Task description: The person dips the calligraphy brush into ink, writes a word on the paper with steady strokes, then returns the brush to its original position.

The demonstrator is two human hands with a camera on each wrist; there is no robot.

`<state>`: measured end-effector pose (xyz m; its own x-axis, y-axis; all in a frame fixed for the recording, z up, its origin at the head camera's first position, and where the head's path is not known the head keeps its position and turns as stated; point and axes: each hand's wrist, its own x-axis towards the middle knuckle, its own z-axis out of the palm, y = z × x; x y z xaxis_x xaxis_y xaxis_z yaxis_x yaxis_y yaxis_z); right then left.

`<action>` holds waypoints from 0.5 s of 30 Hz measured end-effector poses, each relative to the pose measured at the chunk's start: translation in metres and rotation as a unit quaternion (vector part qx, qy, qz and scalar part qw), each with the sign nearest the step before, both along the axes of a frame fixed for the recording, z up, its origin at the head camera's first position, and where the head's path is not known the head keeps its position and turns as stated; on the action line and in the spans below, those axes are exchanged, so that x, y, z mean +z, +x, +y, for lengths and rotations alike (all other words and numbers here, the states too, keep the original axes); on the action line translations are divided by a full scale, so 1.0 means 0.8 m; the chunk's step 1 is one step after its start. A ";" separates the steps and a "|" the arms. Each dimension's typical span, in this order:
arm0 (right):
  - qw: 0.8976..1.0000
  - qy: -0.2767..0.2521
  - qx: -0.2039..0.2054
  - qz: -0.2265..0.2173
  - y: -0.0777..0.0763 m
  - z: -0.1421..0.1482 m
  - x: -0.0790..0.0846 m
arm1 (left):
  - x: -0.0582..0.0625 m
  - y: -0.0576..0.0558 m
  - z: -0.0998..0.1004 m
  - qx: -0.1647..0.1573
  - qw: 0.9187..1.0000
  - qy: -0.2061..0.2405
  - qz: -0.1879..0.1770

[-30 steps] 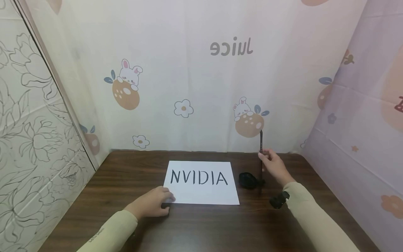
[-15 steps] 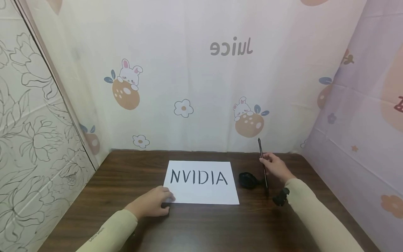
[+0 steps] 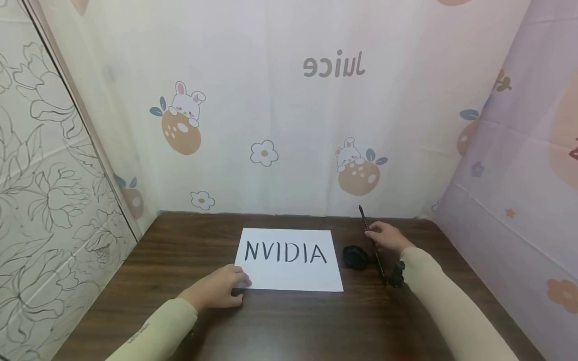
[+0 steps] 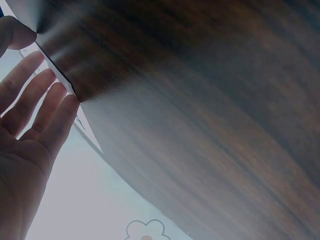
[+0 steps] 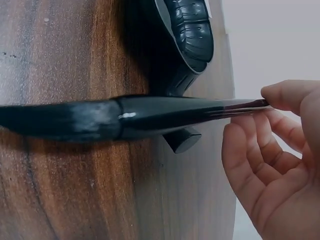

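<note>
My right hand (image 3: 387, 236) pinches the shaft of a dark writing brush (image 5: 165, 112) between thumb and fingertips. The brush leans in the head view, its top end up and left and its bristle end down near the table. In the right wrist view its dark bristles (image 5: 60, 121) point left over the wood. My left hand (image 3: 221, 287) lies with fingers extended on the lower left corner of a white paper sheet (image 3: 289, 278) lettered "NVIDIA" in black. Fingertips of that hand touch the sheet's edge in the left wrist view.
A small black dish-like object (image 3: 355, 257) sits right of the paper, just left of the brush. Its inside looks ridged in the right wrist view. The dark wooden table (image 3: 289, 326) ends at a printed curtain (image 3: 289, 100) behind, with more patterned sheets at both sides.
The brush has gone from nearly upright to leaning, its top swinging left and down and its bristle end moving right and nearer. My right hand has lowered slightly. My left hand stays on the paper.
</note>
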<state>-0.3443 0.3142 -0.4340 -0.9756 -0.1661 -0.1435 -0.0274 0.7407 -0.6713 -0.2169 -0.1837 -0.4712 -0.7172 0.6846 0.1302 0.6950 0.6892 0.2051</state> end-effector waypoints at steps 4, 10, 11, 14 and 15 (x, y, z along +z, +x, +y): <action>1.000 0.022 0.012 -0.004 -0.002 -0.003 0.000 | -0.001 -0.002 0.000 0.002 1.000 0.001 -0.001; 0.998 0.055 0.030 -0.015 -0.008 -0.007 -0.006 | -0.003 -0.002 -0.002 0.003 1.000 0.003 -0.001; 0.998 0.058 0.030 -0.017 -0.009 -0.007 -0.007 | -0.003 -0.002 -0.002 0.002 1.000 0.004 0.001; 0.997 0.067 0.031 -0.022 -0.011 -0.009 -0.011 | -0.005 -0.002 -0.003 -0.001 1.000 0.006 0.008; 0.997 0.069 0.035 -0.022 -0.012 -0.009 -0.012 | -0.006 -0.002 -0.003 -0.002 1.000 0.007 0.009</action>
